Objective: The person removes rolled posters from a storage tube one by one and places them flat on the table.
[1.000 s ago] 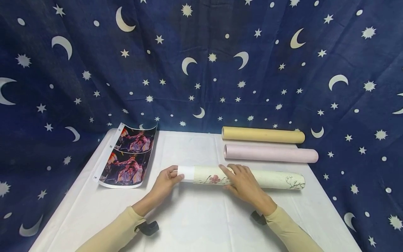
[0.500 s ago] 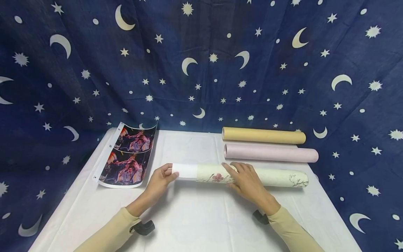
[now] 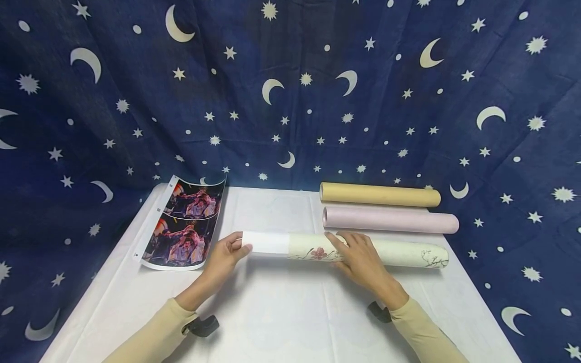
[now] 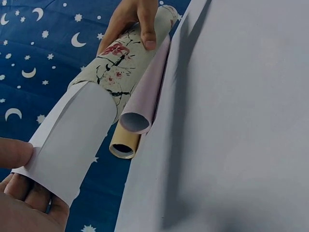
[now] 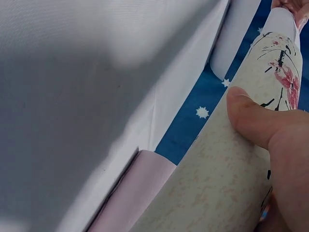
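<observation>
A cream cardboard tube (image 3: 399,253) printed with plum blossoms is held level above the table. My right hand (image 3: 363,262) grips it around its middle, thumb on the near side in the right wrist view. Out of its left end sticks a rolled sheet of white paper (image 3: 267,243). My left hand (image 3: 225,258) pinches the paper's outer end, thumb outside and fingers under the rim, as the left wrist view shows (image 4: 72,140). How much paper lies inside the tube is hidden.
Behind the held tube lie a pink tube (image 3: 390,221) and a yellow tube (image 3: 380,194), side by side. A curled printed photo sheet (image 3: 183,227) lies at the table's left. The white-covered table (image 3: 281,317) ends at a blue star-and-moon cloth (image 3: 290,101).
My left hand has moved left with the paper, so a longer white stretch shows outside the tube. My right hand and the tube have shifted slightly right.
</observation>
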The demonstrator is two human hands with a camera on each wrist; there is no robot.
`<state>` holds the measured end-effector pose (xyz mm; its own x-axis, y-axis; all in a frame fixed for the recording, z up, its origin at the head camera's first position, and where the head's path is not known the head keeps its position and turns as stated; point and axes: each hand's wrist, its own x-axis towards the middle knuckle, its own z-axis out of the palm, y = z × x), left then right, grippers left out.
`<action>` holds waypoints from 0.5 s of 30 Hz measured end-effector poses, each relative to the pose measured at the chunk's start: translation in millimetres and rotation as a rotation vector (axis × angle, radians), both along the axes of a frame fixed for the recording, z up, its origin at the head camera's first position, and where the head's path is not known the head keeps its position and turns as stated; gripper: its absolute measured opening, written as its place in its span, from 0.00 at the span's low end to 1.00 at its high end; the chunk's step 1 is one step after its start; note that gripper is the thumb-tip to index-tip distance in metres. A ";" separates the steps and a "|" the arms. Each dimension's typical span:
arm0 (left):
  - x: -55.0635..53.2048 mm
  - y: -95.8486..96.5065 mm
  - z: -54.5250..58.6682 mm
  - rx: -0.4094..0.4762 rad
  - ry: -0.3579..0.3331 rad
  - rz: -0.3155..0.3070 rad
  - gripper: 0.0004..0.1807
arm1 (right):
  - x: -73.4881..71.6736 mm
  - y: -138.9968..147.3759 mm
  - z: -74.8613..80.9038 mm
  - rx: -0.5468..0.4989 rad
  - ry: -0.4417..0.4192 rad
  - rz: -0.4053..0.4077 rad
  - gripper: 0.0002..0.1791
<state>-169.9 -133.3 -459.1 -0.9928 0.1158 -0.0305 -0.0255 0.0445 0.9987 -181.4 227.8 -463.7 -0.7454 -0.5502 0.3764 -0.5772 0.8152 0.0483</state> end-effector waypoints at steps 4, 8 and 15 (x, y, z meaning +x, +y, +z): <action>0.3 -3.9 2.1 -0.012 -0.002 0.013 0.19 | 0.3 2.7 0.1 -0.005 0.004 -0.003 0.45; 0.8 -6.9 3.4 -0.029 0.002 0.028 0.19 | 0.2 5.1 -0.6 -0.004 0.003 -0.012 0.45; -0.6 -11.9 4.3 -0.050 -0.005 0.045 0.20 | 0.0 9.0 -0.6 -0.016 0.006 -0.017 0.45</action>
<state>-170.5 -145.2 -454.7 -0.9968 0.0690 -0.0404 -0.0339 0.0930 0.9951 -181.4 236.7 -464.3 -0.7522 -0.5310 0.3901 -0.5629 0.8257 0.0385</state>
